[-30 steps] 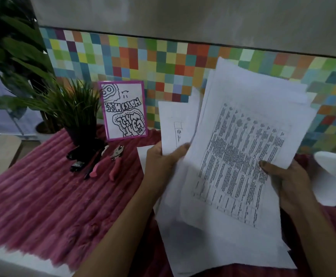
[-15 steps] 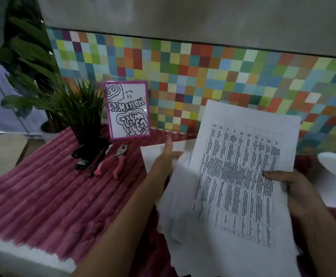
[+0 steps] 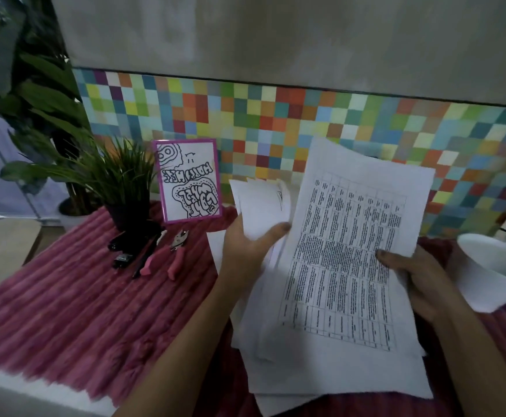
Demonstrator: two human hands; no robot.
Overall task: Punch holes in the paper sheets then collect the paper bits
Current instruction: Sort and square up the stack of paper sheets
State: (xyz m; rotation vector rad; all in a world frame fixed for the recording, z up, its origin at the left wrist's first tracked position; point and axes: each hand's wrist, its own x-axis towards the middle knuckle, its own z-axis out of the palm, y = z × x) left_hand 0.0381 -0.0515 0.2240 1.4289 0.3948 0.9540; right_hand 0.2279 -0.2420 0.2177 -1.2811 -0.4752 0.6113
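A stack of white paper sheets (image 3: 336,296) is held up over the table, the top one printed with a dense table of text. My right hand (image 3: 417,281) grips the stack at its right edge, thumb on the printed sheet. My left hand (image 3: 250,245) pinches a few smaller white sheets (image 3: 260,203) fanned out to the left of the stack. A pink-handled hole punch (image 3: 170,254) lies on the pink fuzzy cloth (image 3: 80,311), left of my left hand and apart from it.
A white bowl (image 3: 498,272) stands at the right edge beside my right hand. A potted grass plant (image 3: 122,182), a pink-framed doodle card (image 3: 188,182) and small black items (image 3: 125,251) sit at the back left. A coloured tile wall runs behind.
The stack has been gathered and lowered. My left hand has pulled several smaller sheets apart from it and raised them to the left; the right hand keeps its hold.
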